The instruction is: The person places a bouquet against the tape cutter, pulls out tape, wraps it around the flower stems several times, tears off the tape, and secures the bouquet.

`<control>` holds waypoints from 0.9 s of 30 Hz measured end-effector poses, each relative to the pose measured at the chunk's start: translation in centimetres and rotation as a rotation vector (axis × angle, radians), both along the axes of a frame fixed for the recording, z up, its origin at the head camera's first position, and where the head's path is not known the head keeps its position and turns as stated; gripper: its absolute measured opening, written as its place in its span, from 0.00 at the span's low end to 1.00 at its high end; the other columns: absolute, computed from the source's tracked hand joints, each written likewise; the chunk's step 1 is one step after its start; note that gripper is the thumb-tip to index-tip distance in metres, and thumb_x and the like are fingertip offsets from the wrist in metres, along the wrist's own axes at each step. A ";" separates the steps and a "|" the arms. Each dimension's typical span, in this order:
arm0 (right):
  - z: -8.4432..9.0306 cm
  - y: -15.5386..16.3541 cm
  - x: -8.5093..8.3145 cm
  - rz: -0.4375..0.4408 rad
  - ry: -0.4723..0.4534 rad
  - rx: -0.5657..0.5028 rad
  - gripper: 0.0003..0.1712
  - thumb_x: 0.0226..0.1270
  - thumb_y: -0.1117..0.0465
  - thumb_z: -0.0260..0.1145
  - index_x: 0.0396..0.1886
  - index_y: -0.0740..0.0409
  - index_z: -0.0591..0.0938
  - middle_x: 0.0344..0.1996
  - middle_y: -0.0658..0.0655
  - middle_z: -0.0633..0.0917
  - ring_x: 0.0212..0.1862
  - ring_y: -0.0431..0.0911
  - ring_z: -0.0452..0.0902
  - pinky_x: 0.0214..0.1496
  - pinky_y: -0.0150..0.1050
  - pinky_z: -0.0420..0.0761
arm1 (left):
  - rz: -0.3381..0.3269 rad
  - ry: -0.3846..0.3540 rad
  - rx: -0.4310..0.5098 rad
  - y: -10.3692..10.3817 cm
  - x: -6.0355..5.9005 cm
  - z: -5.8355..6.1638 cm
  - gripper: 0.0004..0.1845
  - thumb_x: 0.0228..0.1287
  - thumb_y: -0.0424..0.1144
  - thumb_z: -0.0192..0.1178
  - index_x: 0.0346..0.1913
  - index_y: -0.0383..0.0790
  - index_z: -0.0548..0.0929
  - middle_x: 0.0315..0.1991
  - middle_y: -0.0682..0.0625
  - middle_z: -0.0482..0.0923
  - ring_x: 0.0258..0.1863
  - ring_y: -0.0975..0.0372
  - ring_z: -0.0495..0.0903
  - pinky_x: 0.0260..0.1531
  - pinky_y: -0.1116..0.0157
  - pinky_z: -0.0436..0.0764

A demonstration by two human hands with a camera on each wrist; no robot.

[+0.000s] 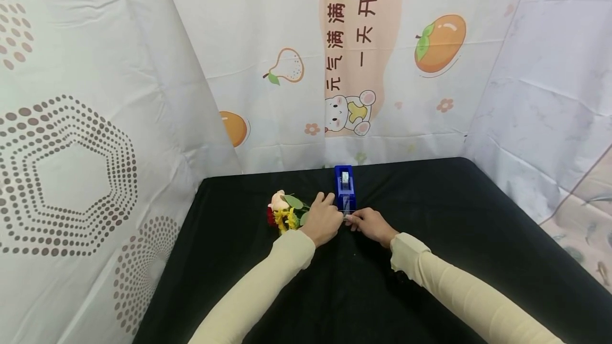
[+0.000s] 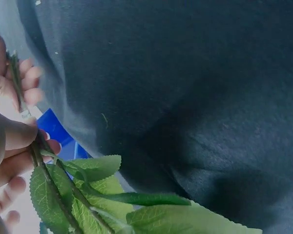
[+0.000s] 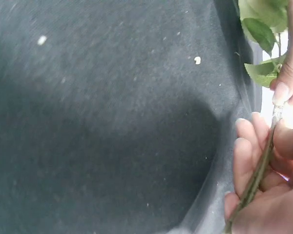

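A bunch of artificial flowers (image 1: 285, 216), pale pink, red and yellow, lies to the left in the head view. My left hand (image 1: 324, 220) pinches its stems (image 2: 52, 181) just below the green leaves (image 2: 161, 219). Lower on the same stems, the thumb and fingers of my right hand (image 1: 370, 224) grip the bare ends, which run across the palm in the right wrist view. Between the two hands a shiny clear band of tape (image 3: 277, 113) wraps the stems. Directly beyond the hands stands a blue tape dispenser (image 1: 345, 187) with a roll in it.
Black cloth (image 1: 406, 190) covers the table, with small white scraps (image 3: 197, 60) scattered on it. A printed curtain (image 1: 287, 25) hangs behind the far edge, and other pale curtains close off both sides.
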State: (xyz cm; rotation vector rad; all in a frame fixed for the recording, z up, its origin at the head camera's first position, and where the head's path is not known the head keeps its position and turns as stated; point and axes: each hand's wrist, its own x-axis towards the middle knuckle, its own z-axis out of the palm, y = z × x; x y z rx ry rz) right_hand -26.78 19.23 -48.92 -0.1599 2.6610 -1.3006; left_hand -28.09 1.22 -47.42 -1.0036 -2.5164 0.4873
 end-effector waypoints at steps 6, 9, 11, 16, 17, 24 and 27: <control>0.0 0.2 -0.2 -0.013 0.021 -0.032 0.14 0.78 0.59 0.62 0.39 0.62 0.90 0.34 0.55 0.88 0.35 0.46 0.81 0.42 0.42 0.79 | 0.011 -0.049 0.036 0.0 -0.2 0.0 0.12 0.71 0.47 0.65 0.28 0.54 0.88 0.31 0.57 0.86 0.42 0.58 0.66 0.47 0.57 0.62; 0.2 0.2 -0.1 -0.021 0.032 -0.036 0.13 0.77 0.60 0.64 0.38 0.62 0.90 0.33 0.55 0.88 0.35 0.46 0.81 0.41 0.42 0.79 | 0.021 -0.135 0.125 -0.2 -0.5 0.5 0.12 0.73 0.47 0.63 0.30 0.53 0.89 0.30 0.56 0.86 0.38 0.59 0.65 0.43 0.58 0.60; 0.4 0.2 -0.1 -0.027 0.033 -0.035 0.12 0.76 0.60 0.65 0.38 0.62 0.91 0.33 0.56 0.88 0.35 0.46 0.81 0.41 0.42 0.79 | 0.036 -0.193 0.176 -0.4 -0.6 1.0 0.12 0.75 0.48 0.62 0.33 0.52 0.91 0.30 0.56 0.86 0.37 0.59 0.64 0.42 0.59 0.59; 0.4 0.2 -0.1 -0.040 0.049 -0.017 0.12 0.75 0.59 0.66 0.39 0.61 0.91 0.32 0.55 0.88 0.35 0.46 0.81 0.41 0.42 0.79 | 0.107 -0.319 0.231 -0.6 -0.9 1.8 0.15 0.76 0.50 0.59 0.35 0.53 0.92 0.29 0.58 0.85 0.36 0.59 0.63 0.39 0.59 0.59; 0.3 0.1 -0.1 -0.044 0.051 -0.013 0.11 0.75 0.58 0.67 0.38 0.61 0.91 0.32 0.54 0.87 0.35 0.47 0.81 0.41 0.42 0.79 | 0.120 -0.340 0.233 -0.5 -0.9 1.9 0.15 0.76 0.50 0.59 0.35 0.53 0.93 0.28 0.58 0.85 0.36 0.58 0.63 0.39 0.60 0.58; 0.2 0.2 -0.1 -0.059 0.078 0.010 0.10 0.74 0.58 0.67 0.38 0.59 0.91 0.29 0.51 0.86 0.34 0.46 0.78 0.38 0.42 0.76 | 0.174 -0.384 0.237 -0.3 -1.2 1.7 0.13 0.76 0.52 0.59 0.44 0.56 0.93 0.35 0.60 0.88 0.36 0.58 0.63 0.38 0.60 0.58; 0.3 0.3 -0.1 -0.059 0.085 0.000 0.10 0.74 0.58 0.68 0.39 0.59 0.91 0.30 0.52 0.87 0.34 0.47 0.79 0.39 0.42 0.77 | 0.182 -0.371 0.262 -0.2 -1.1 1.8 0.11 0.75 0.51 0.61 0.45 0.57 0.94 0.39 0.61 0.89 0.37 0.59 0.63 0.39 0.60 0.58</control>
